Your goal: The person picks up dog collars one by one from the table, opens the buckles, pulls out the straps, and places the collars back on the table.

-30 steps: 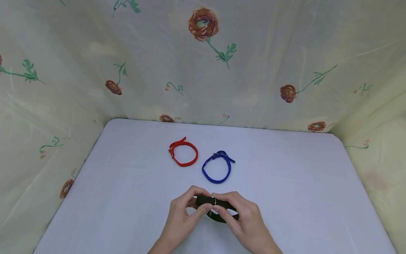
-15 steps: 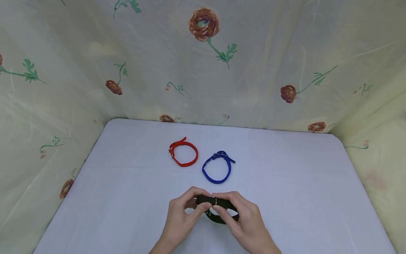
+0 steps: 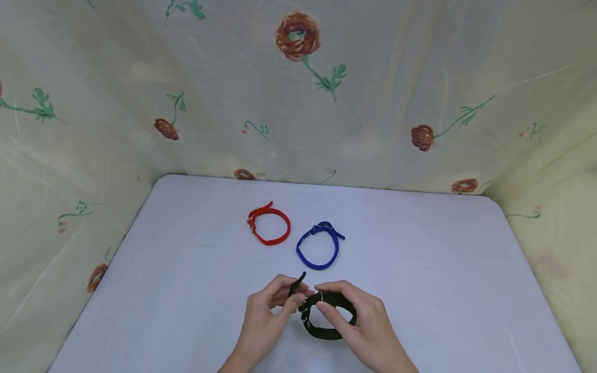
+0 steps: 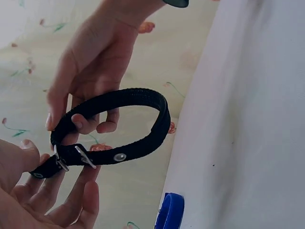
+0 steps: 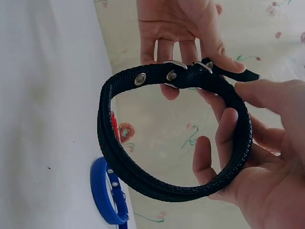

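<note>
A black collar (image 3: 326, 334) with a metal buckle and eyelets is held in a loop above the table by both hands. My left hand (image 3: 261, 313) pinches it at the buckle (image 5: 202, 67), thumb on one side and fingers behind. Past the buckle, the strap's free end (image 3: 297, 282) sticks up by the left fingers. My right hand (image 3: 368, 318) grips the band on the other side, thumb and forefinger near the strap keeper. Eyelets (image 4: 120, 157) show along the band in both wrist views.
Beyond the hands, a blue collar (image 3: 318, 267) lies buckled in a loop on the white table (image 3: 443, 269). A red collar (image 3: 280, 240) lies farther back to its left. Floral curtain (image 3: 364, 134) hangs behind the table and at both sides.
The strap's free end has come up from lying flat along the band and now points upward at the left hand. The collar's loop has opened wider and tilted into view.
</note>
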`<state>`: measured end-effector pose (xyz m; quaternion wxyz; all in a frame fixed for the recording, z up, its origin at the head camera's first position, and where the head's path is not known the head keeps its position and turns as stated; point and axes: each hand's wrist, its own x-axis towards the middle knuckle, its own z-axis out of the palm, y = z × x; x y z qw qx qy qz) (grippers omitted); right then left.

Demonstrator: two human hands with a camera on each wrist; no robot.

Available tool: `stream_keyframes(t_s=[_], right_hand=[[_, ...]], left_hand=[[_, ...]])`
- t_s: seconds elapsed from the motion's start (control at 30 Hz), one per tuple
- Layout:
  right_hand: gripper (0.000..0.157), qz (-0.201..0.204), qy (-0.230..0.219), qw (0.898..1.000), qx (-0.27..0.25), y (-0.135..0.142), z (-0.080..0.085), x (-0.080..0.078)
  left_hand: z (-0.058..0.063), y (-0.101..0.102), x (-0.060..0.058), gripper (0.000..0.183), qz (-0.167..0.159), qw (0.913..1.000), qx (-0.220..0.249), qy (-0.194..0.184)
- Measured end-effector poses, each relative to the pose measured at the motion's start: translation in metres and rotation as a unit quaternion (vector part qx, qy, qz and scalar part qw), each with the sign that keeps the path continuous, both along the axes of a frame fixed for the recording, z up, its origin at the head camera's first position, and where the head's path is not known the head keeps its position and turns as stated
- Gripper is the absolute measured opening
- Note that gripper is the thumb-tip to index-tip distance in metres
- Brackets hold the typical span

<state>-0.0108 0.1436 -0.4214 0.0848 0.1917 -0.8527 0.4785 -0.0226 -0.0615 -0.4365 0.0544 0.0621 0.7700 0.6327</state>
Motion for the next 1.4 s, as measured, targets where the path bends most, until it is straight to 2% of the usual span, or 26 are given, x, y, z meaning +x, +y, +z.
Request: stream_keyframes(t_s=[0.2, 0.3, 0.43, 0.57, 0.7, 0.83, 1.03, 1.17, 1.27, 1.4], right_hand=[[0.02, 0.012, -0.026, 0.999, -0.032, 0.001, 0.002, 0.001], [0.017, 0.017, -0.058, 0.995, -0.074, 0.001, 0.003, 0.0], [0.014, 0.006, -0.122, 0.984, -0.133, 0.003, 0.007, 0.0], [0.013, -0.01, -0.179, 0.97, -0.161, 0.004, 0.011, 0.0], [0.014, -0.007, -0.182, 0.971, -0.155, 0.003, 0.011, 0.0], [0.015, -0.007, -0.15, 0.981, -0.119, 0.0, 0.009, 0.0], [0.021, -0.025, -0.104, 0.992, -0.066, -0.003, 0.004, -0.001], [0.023, -0.047, -0.074, 0.995, -0.04, -0.005, 0.002, 0.0], [0.023, -0.061, -0.065, 0.995, -0.039, -0.007, 0.001, 0.001], [0.019, -0.07, -0.062, 0.994, -0.05, -0.011, -0.001, 0.001]], left_hand=[[-0.002, 0.002, 0.002, 0.017, -0.007, 0.9999, -0.012, 0.005], [-0.004, 0.002, 0.002, 0.022, -0.014, 0.9998, -0.011, 0.008], [-0.006, 0.001, 0.003, 0.028, -0.034, 0.9993, 0.017, 0.0], [-0.009, 0.0, 0.003, 0.028, -0.033, 0.9982, 0.047, -0.017], [-0.009, 0.001, 0.003, 0.026, -0.007, 0.9979, 0.053, -0.038], [-0.008, 0.002, 0.003, 0.024, 0.02, 0.9985, 0.035, -0.037], [-0.008, 0.002, 0.003, 0.023, 0.038, 0.9991, -0.018, -0.001], [-0.008, 0.003, 0.004, 0.025, 0.037, 0.9966, -0.058, 0.047], [-0.009, 0.003, 0.005, 0.028, 0.036, 0.9895, -0.1, 0.098], [-0.008, 0.004, 0.007, 0.031, 0.041, 0.9698, -0.167, 0.173]])
